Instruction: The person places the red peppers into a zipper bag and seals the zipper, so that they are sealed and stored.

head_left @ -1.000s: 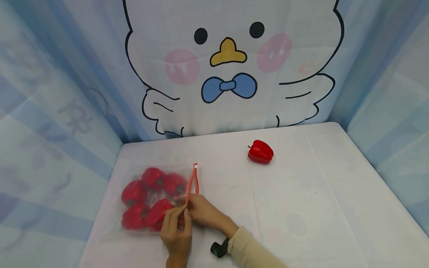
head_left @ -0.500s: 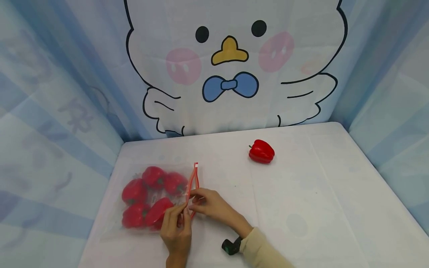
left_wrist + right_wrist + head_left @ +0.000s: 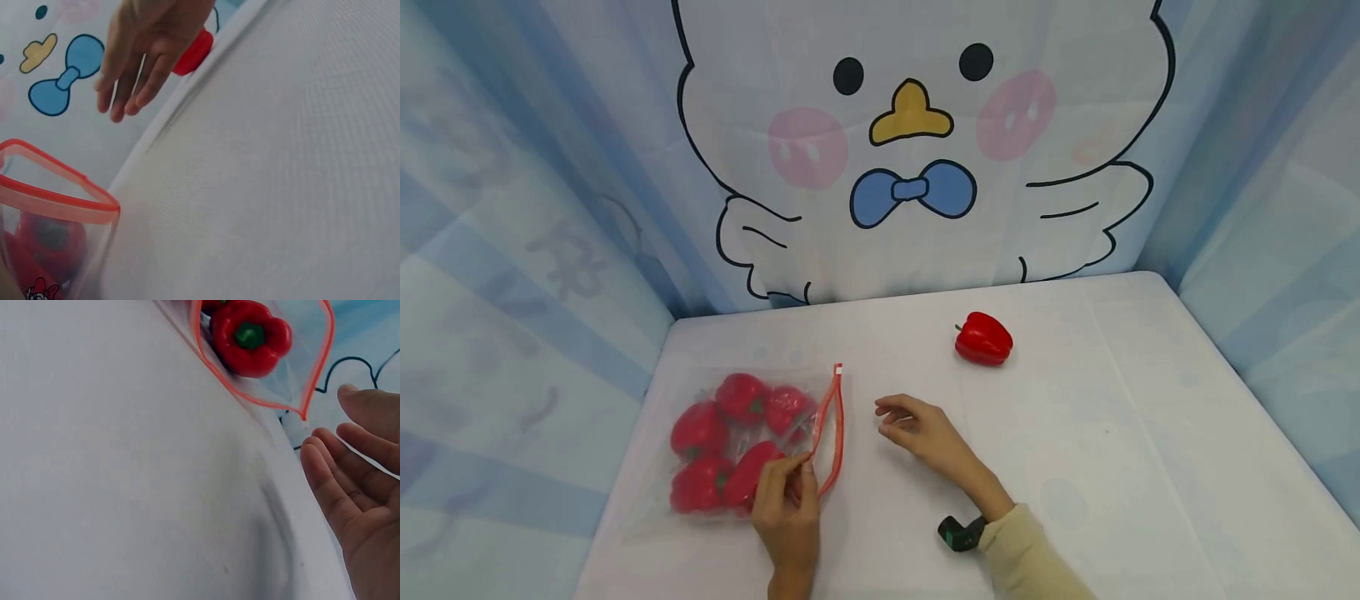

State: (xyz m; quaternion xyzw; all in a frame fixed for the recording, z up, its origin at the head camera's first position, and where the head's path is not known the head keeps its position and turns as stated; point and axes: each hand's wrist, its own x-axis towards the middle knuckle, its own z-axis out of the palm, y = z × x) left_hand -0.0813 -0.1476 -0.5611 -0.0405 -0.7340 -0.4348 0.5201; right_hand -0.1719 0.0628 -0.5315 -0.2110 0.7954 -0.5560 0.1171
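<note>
Pinching bag (image 3: pixel 747 437) at rim (image 3: pixel 841 433), left fingers (image 3: pixel 775 483); right fingers (image 3: pixel 330 490) loosely parted; left wrist view alone shows bag's cartoon print (image 3: pixel 42 290).

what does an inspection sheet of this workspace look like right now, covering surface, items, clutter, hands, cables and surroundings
Surface: white table cover, with faint crease lines.
Job's things: clear bag with a red-edged mouth, standing open; at least five red peppers inside; one loose red pepper on the table, beyond the bag.
Clutter: nothing seen.
Left hand: pinches the bag's edge at the mouth.
Right hand: holds nothing, fingers relaxed, apart from both bag and loose pepper; black device at its wrist.
Cables: nothing seen.
Surroundings: cartoon-printed backdrop behind; blue-and-white fabric at both sides.
</note>
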